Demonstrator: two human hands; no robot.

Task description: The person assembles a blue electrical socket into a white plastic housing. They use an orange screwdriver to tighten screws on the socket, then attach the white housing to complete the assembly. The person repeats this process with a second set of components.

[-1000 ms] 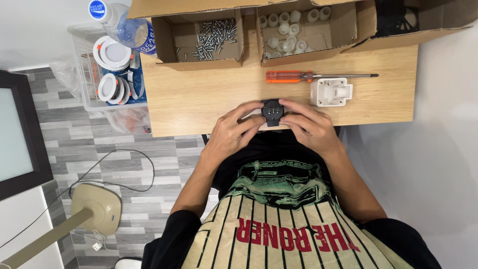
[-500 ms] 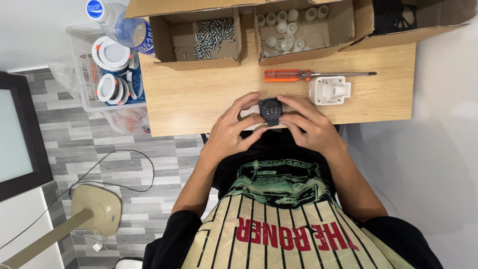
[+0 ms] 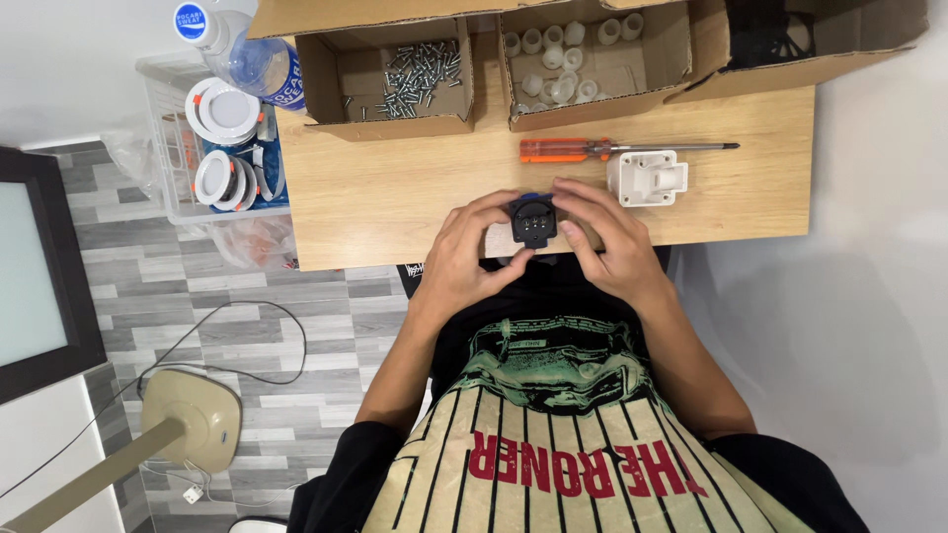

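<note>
Change from earlier frames: the small black square plastic part [image 3: 533, 222] sits slightly lower and nearer the table's near edge than half a second ago; both hands remain closed about it
Left hand [image 3: 472, 259]: fingers curled, thumb and fingertips gripping the part's left side
Right hand [image 3: 610, 242]: fingers curled, thumb and index fingertip gripping the part's right side
Part, position: held between both hands, just above the near edge of the light wooden table [image 3: 395, 197], centred before the person
Part, orientation: its flat face with small holes turned up toward the camera; outline nearly square, so no long axis can be told
Nearby: white plastic housing [image 3: 644, 178] just beyond the right hand; orange-handled screwdriver [image 3: 612, 149] lying left to right, tip pointing right
Background: cardboard box of screws [image 3: 395, 74]; cardboard box of white caps [image 3: 592, 59]
</note>
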